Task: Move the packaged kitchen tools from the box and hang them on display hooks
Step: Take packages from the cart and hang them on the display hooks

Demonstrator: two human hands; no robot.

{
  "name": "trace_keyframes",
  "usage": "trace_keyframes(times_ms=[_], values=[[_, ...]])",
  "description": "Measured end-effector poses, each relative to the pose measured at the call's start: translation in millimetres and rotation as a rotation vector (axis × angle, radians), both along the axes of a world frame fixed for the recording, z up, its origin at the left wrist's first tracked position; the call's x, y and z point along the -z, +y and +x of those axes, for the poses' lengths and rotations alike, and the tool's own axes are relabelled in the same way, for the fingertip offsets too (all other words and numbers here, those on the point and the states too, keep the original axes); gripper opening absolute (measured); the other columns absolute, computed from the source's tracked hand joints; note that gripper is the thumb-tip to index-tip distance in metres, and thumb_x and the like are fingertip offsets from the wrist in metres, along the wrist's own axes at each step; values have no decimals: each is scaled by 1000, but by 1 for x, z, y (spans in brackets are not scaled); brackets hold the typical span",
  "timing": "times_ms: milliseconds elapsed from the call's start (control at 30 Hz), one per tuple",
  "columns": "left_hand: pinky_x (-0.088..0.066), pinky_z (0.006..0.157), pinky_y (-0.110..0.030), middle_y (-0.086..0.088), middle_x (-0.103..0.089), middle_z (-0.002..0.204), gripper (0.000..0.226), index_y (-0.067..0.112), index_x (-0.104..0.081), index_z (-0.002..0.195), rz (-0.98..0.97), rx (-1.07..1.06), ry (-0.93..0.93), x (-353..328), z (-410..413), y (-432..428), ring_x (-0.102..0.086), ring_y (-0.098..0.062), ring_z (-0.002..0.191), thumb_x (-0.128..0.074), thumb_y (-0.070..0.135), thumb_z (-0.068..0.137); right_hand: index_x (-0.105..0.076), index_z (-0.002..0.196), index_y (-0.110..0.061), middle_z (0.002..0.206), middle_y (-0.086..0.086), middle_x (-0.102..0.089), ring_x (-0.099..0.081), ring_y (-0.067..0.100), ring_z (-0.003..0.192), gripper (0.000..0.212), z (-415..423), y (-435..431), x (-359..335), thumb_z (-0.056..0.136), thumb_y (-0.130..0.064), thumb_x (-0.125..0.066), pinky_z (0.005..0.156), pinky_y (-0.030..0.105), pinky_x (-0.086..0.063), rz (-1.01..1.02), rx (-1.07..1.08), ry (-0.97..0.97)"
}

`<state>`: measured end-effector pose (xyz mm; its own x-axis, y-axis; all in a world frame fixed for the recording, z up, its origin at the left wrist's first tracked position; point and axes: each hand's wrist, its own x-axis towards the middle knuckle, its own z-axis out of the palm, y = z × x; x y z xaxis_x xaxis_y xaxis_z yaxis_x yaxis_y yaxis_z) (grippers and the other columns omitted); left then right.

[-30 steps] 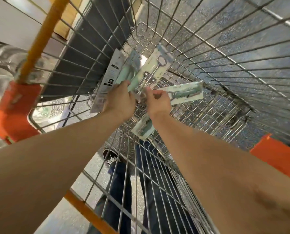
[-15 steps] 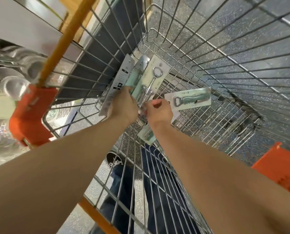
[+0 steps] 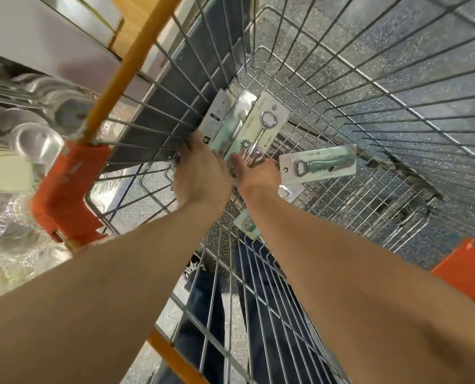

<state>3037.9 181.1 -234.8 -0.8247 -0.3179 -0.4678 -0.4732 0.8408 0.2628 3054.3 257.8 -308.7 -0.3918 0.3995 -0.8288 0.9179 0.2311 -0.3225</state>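
Left hand (image 3: 200, 173): arm stretched into wire cart (image 3: 369, 79), fingers curled round fanned packs (image 3: 229, 126), corkscrew card (image 3: 266, 126) foremost.
Right hand (image 3: 258, 174): also inside cart, pinching bottle-opener pack (image 3: 318, 164).
Print: too small to read.

- The left grip (image 3: 200, 173) holds the fanned cards (image 3: 225, 126), its fingertips hidden behind them.
- The right grip (image 3: 258, 173) covers the corkscrew card (image 3: 269, 120) at its lower end; whether it pinches it cannot be told.
- A packet (image 3: 248, 228) lies mostly hidden under the right forearm.
- Card print is too small to read.
- Shelf goods (image 3: 23, 139) are blurred.
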Motion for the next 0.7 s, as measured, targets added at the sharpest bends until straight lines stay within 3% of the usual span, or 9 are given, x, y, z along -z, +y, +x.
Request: trace_keyframes(times_ms=[67, 133, 267, 367, 400, 500, 533, 633, 700], values=[[-43, 62, -30, -13, -57, 135, 35, 14, -39, 139, 23, -55, 26, 0, 5, -1, -63, -28, 99, -50, 26, 107, -66, 104, -14, 108, 9, -67, -67, 22, 76, 73, -2, 3, 1, 68, -77, -72, 68, 43, -61, 21, 13, -14], [-47, 60, -31, -13, -61, 132, 35, 15, -36, 137, 40, -98, 12, -2, 8, -1, -62, -26, 92, -50, 27, 107, -55, 117, -12, 110, 5, -59, -63, 23, 87, 73, -4, 11, -10, 71, -66, -76, 74, 42, -58, 32, 86, 21], [-60, 77, -40, -14, -61, 135, 42, 16, -33, 140, 40, -113, -37, -3, 14, -4, -68, -34, 109, -53, 29, 106, -38, 126, -13, 91, 0, -56, -59, 12, 75, 61, 13, 28, -19, 88, -35, -80, 56, 23, -42, -123, 238, 45], [-56, 73, -35, -13, -58, 140, 44, 18, -30, 144, 58, -164, -49, -5, 14, -1, -67, -35, 111, -51, 30, 107, -32, 120, -19, 87, 2, -56, -67, 18, 77, 55, 26, 29, -24, 91, -30, -78, 54, 20, -51, -125, 229, 94], [-53, 72, -34, -13, -58, 140, 47, 17, -29, 146, 49, -155, -63, -4, 15, 0, -67, -34, 112, -51, 31, 107, -31, 120, -22, 85, 1, -56, -69, 22, 78, 54, 30, 27, -24, 92, -28, -77, 54, 21, -55, -123, 250, 111], [-47, 71, -35, -13, -60, 140, 55, 16, -27, 153, 12, -165, -110, 1, 17, 1, -66, -34, 116, -51, 33, 107, -33, 142, -17, 88, 9, -65, -73, 33, 86, 71, 38, 24, -26, 90, -30, -78, 71, 45, -64, -112, 298, 127], [-46, 71, -33, -13, -60, 139, 56, 15, -26, 154, 5, -170, -120, 2, 17, 0, -66, -34, 116, -51, 33, 107, -30, 148, -17, 88, 8, -63, -73, 32, 87, 77, 41, 25, -25, 90, -31, -78, 71, 44, -64, -113, 303, 120], [-44, 60, -26, -12, -65, 129, 44, 13, -37, 146, -19, -109, -120, 0, 17, -3, -68, -27, 93, -48, 32, 108, -28, 150, -16, 90, 0, -58, -72, 29, 88, 77, 48, 27, -18, 92, -33, -77, 63, 28, -57, -119, 302, 113], [-38, 49, -24, -4, -70, 107, 28, 15, -52, 127, -22, -34, -99, -3, 18, -1, -61, -15, 69, -45, 35, 109, -30, 149, -16, 97, 2, -62, -72, 26, 88, 78, 50, 28, -13, 91, -38, -77, 71, 33, -60, -110, 320, 131]])
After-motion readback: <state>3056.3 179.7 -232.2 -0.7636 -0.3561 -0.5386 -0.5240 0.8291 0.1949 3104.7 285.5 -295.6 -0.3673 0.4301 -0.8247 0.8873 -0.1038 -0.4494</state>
